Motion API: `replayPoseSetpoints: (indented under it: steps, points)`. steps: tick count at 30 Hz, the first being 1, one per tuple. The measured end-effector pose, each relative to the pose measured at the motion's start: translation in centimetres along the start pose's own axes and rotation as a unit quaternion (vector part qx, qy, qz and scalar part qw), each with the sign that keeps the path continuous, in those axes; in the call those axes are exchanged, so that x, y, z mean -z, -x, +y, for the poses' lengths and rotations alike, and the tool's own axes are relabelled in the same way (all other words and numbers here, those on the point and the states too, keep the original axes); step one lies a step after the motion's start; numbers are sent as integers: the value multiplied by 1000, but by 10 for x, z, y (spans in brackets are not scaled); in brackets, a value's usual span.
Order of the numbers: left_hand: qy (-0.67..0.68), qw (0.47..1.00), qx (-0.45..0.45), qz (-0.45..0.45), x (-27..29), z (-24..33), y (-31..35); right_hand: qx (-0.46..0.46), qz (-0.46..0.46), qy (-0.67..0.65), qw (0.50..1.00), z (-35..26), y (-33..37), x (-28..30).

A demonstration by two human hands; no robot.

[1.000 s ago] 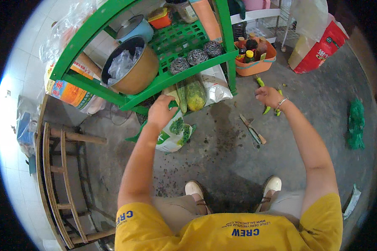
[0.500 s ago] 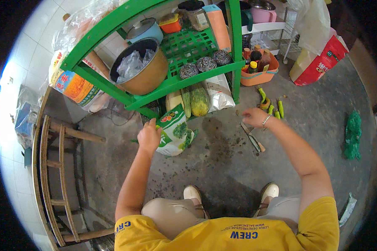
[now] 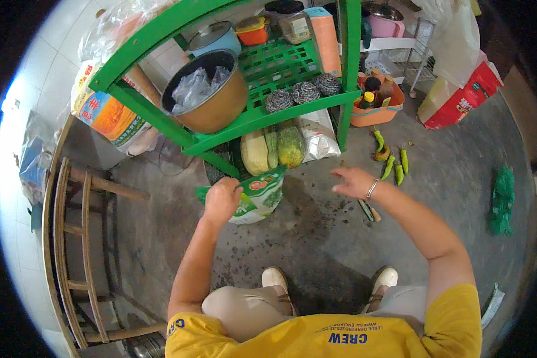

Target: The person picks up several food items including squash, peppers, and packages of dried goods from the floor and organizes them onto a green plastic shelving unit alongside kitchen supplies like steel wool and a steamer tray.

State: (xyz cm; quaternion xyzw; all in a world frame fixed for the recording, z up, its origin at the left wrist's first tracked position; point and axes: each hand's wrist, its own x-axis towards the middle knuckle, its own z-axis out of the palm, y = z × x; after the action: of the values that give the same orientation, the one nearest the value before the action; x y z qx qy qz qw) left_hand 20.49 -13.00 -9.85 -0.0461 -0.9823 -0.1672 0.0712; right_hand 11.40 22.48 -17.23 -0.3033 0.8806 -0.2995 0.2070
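Note:
My left hand is closed on the upper left edge of a green and white plastic bag, which sags to the right of my fist near the floor. What the bag contains is hidden. Over the floor to the right hovers my right hand, empty, its fingers stretched toward the left and a bracelet on the wrist. Just below it lies a knife, partly covered by the hand. Several green peppers rest on the floor beyond my right wrist.
Ahead stands a green rack with a pot, steel scrubbers and squashes. An orange basket of bottles and a red sack are at the right back. A wooden frame stands left; green netting lies right.
My left hand has closed on the bag's edge and shifted slightly right; the bag's top now folds over. My right hand has moved a little left and nearer, covering more of the knife.

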Motion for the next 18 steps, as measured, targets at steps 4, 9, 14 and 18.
replayPoseSetpoints:
  steps: [4, 9, 14, 18]
  points:
    - [-21, 996, -80, -32, 11, 30, -8, 17, 20, -147, 989, -50, 1, 4]
    - [-8, 991, -81, -109, 13, 40, -14, 124, 148, -136, 972, -72, -11, -16]
    - [45, 987, -108, -109, -7, 41, -11, 141, 156, -88, 974, -68, -10, -30]
    - [46, 989, -103, -95, -10, 56, -12, 113, 162, -37, 980, -57, -9, -36]
